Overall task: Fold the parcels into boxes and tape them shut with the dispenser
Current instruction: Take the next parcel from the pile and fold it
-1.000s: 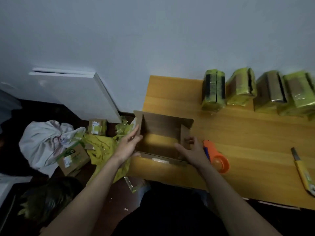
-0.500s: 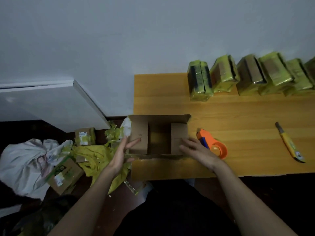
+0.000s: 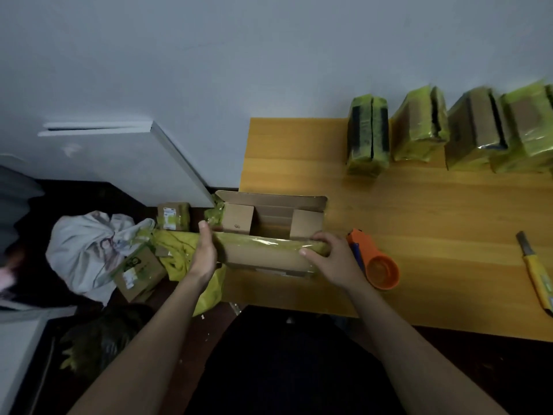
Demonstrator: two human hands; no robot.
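A brown cardboard box [image 3: 270, 215] sits open at the left front corner of the wooden table [image 3: 419, 223]. Both short side flaps are folded inward. The near long flap, edged with yellow-green tape, is raised and tipped over the opening. My left hand [image 3: 205, 253] presses flat against the flap's left end. My right hand [image 3: 327, 256] grips its right end, fingers curled over the top edge. An orange tape dispenser [image 3: 378, 265] lies on the table just right of my right hand.
Several parcels wrapped in yellow-green tape [image 3: 419, 127] stand in a row along the wall. A yellow utility knife [image 3: 535, 271] lies at the right edge. On the floor to the left are small boxes [image 3: 173, 217], yellow wrapping and a white bag [image 3: 89, 250].
Both hands moved from the side flaps to the near long flap and lifted it over the opening. The side flaps now lie folded in.
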